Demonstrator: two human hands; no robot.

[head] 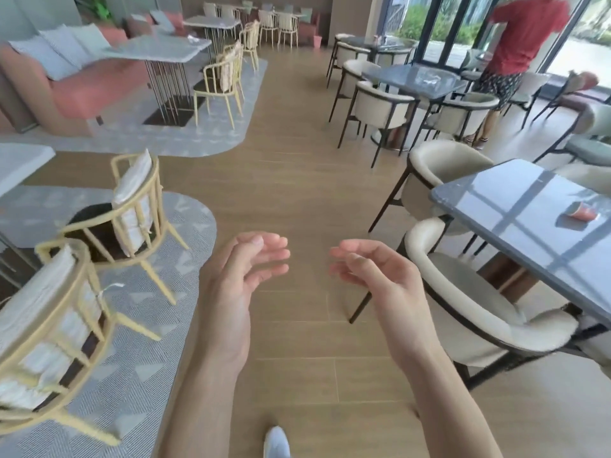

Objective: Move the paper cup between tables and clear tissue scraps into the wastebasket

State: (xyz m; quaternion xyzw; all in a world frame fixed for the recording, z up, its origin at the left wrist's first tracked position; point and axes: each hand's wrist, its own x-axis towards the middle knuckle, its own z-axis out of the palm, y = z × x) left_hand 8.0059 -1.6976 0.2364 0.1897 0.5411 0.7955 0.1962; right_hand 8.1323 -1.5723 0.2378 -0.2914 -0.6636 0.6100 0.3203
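The paper cup (582,212), red, lies on its side on the dark glossy table (515,206) at the right, near that table's right edge and well in from its near corner. A cream armchair (476,312) stands against the table's left edge, and a second one (439,166) sits by its far corner. Both hands hang in the air over the wooden floor (307,180), well apart from the cup. The left hand (238,272) is empty, its fingers loosely curled; the right hand (380,276) is the same, empty and relaxed. A white shoe tip (277,441) shows at the bottom edge. Yellow-framed chairs (132,213) stand on a grey rug (158,325) to the left. A person in a red shirt (525,31) stands by the windows.
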